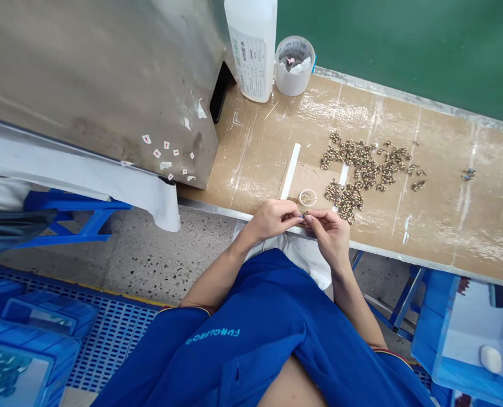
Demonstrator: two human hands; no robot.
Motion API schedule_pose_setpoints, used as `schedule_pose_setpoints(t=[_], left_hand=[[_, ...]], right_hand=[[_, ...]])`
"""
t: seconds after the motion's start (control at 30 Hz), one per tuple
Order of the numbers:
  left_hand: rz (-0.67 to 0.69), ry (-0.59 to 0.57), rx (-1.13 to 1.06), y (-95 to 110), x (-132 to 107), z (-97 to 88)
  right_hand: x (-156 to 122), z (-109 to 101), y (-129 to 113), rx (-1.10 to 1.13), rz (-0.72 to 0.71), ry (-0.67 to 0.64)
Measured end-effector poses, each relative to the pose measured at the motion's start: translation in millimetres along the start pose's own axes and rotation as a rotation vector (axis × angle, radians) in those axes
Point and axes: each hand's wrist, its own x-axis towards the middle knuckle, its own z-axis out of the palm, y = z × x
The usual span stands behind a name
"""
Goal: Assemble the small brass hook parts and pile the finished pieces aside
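Observation:
Close to the table's front edge, my left hand [273, 218] and my right hand [331, 230] meet fingertip to fingertip, both closed in a pinch. Between them is a small dark brass-coloured metal part [305, 214], mostly covered by the fingers; a bit of blue shows at the left fingertips. Just beyond the fingers lies a small white ring-shaped dish [307, 197]. A loose pile of small brass-coloured looped metal parts [345, 199] sits right beside my right hand, and a larger spread of the same parts [364, 161] lies farther back.
Brown board [251, 164] covers the table. At the back stand a white plastic bottle [254, 53] and a tape roll [294, 68] holding scraps. A metal box [150, 85] with small stickers fills the left. Blue bins [442, 322] are below right. A few parts [467, 174] lie far right.

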Motion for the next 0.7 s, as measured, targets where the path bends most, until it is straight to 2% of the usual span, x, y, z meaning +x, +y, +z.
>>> schedule_pose_setpoints(t=[0.3,0.53,0.7], left_hand=[[0.021,-0.029,-0.024,-1.2,0.2,-2.3],[0.024,-0.108,0.027,-5.3,0.2,-3.3],[0.035,-0.127,0.02,-7.0,1.5,-4.4]], right_hand=[[-1.5,-5.3,-5.2,-0.057,-0.043,-0.054],[-2.4,-10.8,-20.2,-0.321,-0.178,-0.124],[2.0,-9.7,-13.1,-0.329,-0.179,-0.169]])
